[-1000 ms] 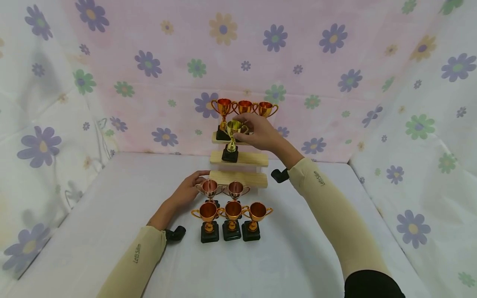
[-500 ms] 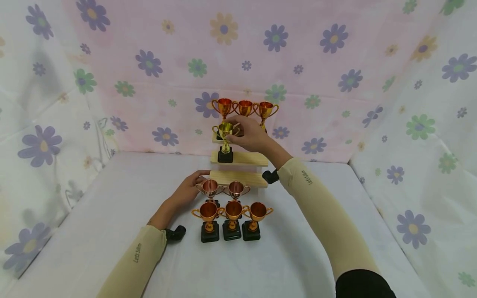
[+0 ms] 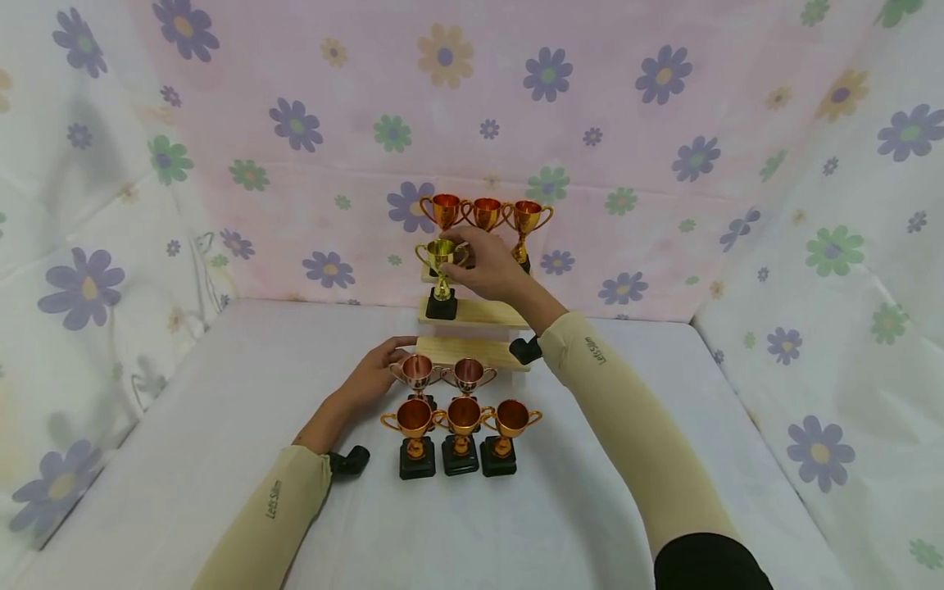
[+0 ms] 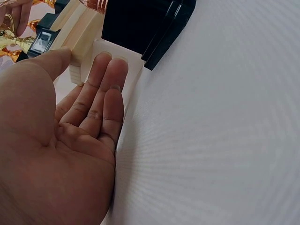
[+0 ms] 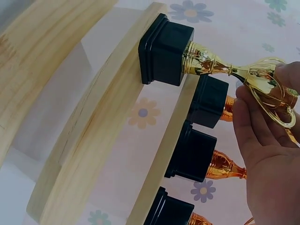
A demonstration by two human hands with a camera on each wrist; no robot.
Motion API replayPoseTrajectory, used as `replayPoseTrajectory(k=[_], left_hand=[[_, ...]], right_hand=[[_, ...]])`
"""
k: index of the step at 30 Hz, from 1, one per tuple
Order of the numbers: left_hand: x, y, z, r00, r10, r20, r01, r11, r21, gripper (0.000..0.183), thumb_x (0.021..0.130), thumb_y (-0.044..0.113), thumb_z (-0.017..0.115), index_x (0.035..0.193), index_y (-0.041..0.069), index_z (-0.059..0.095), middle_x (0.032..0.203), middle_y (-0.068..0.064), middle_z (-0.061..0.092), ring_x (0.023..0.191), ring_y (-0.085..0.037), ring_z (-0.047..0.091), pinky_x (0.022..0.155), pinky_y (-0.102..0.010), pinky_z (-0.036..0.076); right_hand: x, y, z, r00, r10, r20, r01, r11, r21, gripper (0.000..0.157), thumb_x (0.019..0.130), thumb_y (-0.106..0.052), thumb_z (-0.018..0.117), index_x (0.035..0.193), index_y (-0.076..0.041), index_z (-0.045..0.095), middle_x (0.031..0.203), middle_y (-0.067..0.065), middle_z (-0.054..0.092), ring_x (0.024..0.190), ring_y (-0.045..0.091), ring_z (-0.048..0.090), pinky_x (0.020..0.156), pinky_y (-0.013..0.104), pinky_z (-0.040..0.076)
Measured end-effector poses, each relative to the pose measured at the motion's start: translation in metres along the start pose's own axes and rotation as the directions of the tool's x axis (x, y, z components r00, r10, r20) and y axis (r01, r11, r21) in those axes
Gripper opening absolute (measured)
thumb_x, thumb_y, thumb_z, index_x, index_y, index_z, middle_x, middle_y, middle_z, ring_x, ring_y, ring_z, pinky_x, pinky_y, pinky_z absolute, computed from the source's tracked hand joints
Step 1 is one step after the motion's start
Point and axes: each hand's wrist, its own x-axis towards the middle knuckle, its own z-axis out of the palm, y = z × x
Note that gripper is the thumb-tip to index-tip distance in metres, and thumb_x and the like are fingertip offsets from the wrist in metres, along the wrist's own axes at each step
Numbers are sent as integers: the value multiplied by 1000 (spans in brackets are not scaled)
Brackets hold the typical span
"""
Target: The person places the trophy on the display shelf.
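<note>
My right hand pinches a shiny gold trophy by its cup. Its black base appears to touch the left end of the wooden stand's middle step. The trophy stands upright. Down at the left end of the stand's lowest step, my left hand holds the board's end between thumb and index finger. In the left wrist view the left hand's other fingers extend loosely beside a black trophy base. The left index fingertip is hidden behind the board.
On the top step stand three orange-gold trophies, partly covered by my right hand. In front of the stand are two rose-copper trophies and a row of three bronze-orange trophies. Flowered cloth surrounds the white table.
My right hand has carried the gold trophy leftward along the middle step to its left end. The left hand has kept its place at the lowest step.
</note>
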Motion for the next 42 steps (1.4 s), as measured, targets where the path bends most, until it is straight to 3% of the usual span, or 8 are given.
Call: replayPoseTrajectory(k=[6, 14, 18, 23, 28, 36, 42], left_hand=[[2, -1, 1, 1000, -13, -6, 13, 1000, 22, 60, 98, -3, 49, 158, 4, 44, 125, -20, 72, 113, -28, 68, 107, -49, 42], [3, -4, 2, 1000, -25, -8, 25, 1000, 5, 56, 102, 0, 50, 158, 5, 45, 126, -20, 72, 113, -27, 69, 102, -41, 44], [2, -2, 2, 1000, -28, -5, 28, 1000, 6, 57, 101, -1, 50, 158, 4, 44, 128, -22, 71, 116, -31, 68, 105, -47, 42], [2, -1, 1, 1000, -28, -8, 28, 1000, 0, 58, 101, -1, 50, 159, 3, 42, 128, -23, 70, 117, -33, 68, 108, -52, 41], [1, 0, 2, 1000, -30, -6, 30, 1000, -8, 59, 101, 0, 50, 160, 2, 41, 129, -24, 70, 117, -33, 68, 106, -50, 42], [0, -1, 1, 1000, -12, -2, 12, 1000, 20, 57, 102, 0, 53, 158, 6, 45, 128, -20, 72, 117, -30, 67, 97, -44, 39], [2, -1, 1, 1000, -16, 1, 16, 1000, 19, 59, 100, -3, 50, 158, 7, 45, 127, -18, 73, 116, -28, 67, 101, -43, 39]], right_hand=[[-1, 1, 1, 1000, -12, 9, 12, 1000, 29, 54, 103, -15, 69, 153, -5, 51, 143, 10, 61, 114, 22, 67, 97, 34, 56], [-5, 5, 3, 999, -31, 15, 30, 998, 58, 58, 104, -14, 67, 157, -3, 46, 148, 12, 57, 115, 24, 69, 99, 36, 56], [-6, 4, 4, 1000, -26, 10, 25, 998, 55, 57, 104, -14, 67, 157, -5, 47, 146, 11, 58, 113, 24, 70, 99, 37, 56], [-6, 7, 4, 1000, -20, 9, 20, 999, 39, 62, 104, -16, 69, 160, -11, 44, 149, 11, 57, 114, 25, 71, 99, 39, 56], [-9, 10, 4, 1000, -19, 2, 19, 999, 38, 72, 102, -21, 71, 165, -18, 37, 145, 13, 59, 119, 26, 69, 103, 39, 54], [-26, 16, -2, 999, 14, -44, -10, 996, 87, 97, 100, -28, 75, 172, -24, 11, 137, 13, 62, 120, 25, 69, 106, 43, 52], [-48, 21, -7, 997, -62, -50, 67, 992, 103, 94, 101, -20, 73, 172, -21, 11, 139, 23, 61, 123, 30, 68, 109, 46, 50]])
